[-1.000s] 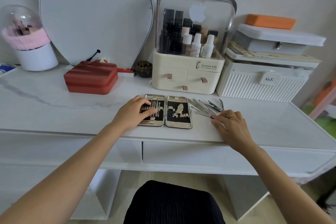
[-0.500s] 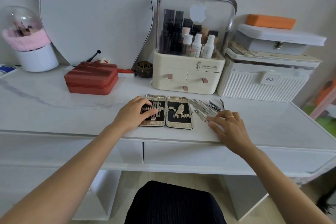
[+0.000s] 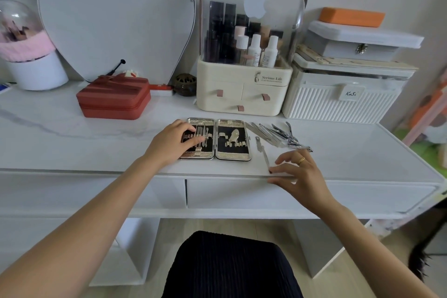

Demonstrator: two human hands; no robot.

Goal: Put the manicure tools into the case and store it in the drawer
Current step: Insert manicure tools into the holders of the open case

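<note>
White marble-pattern laminate forms the bench (image 3: 72,138), with two drawer fronts under its front edge; the right drawer (image 3: 242,195) is closed. The manicure case (image 3: 216,139) lies open and flat at the centre of the bench, showing two black-lined halves with gold-tone rims. Several tools sit in the left half; the right half holds a nail clipper in its clips.

The left hand (image 3: 173,144) rests on the left half of the case, fingers extended flat across the seated tools. Its grip is wide and holds nothing.

At 3 o'clock from the case lies a loose pile of metal manicure tools (image 3: 278,134), touching one another. One slim nail file (image 3: 263,152) lies apart from the pile, between the case and the right hand, its near end at the bench edge.

The right hand (image 3: 298,173), with a ring on one finger, is at 5 o'clock from the case, at the bench edge. Its thumb lies along the edge, and the index fingertip touches the near end of the nail file. The remaining fingers are loosely spread; the grip is wide and encloses nothing.

At 12 o'clock from the case stands a cream cosmetic organiser (image 3: 244,89) with a clear lid. At 10 o'clock lies a red zipped box (image 3: 113,99). At 2 o'clock stands a white ribbed storage box (image 3: 338,101).
</note>
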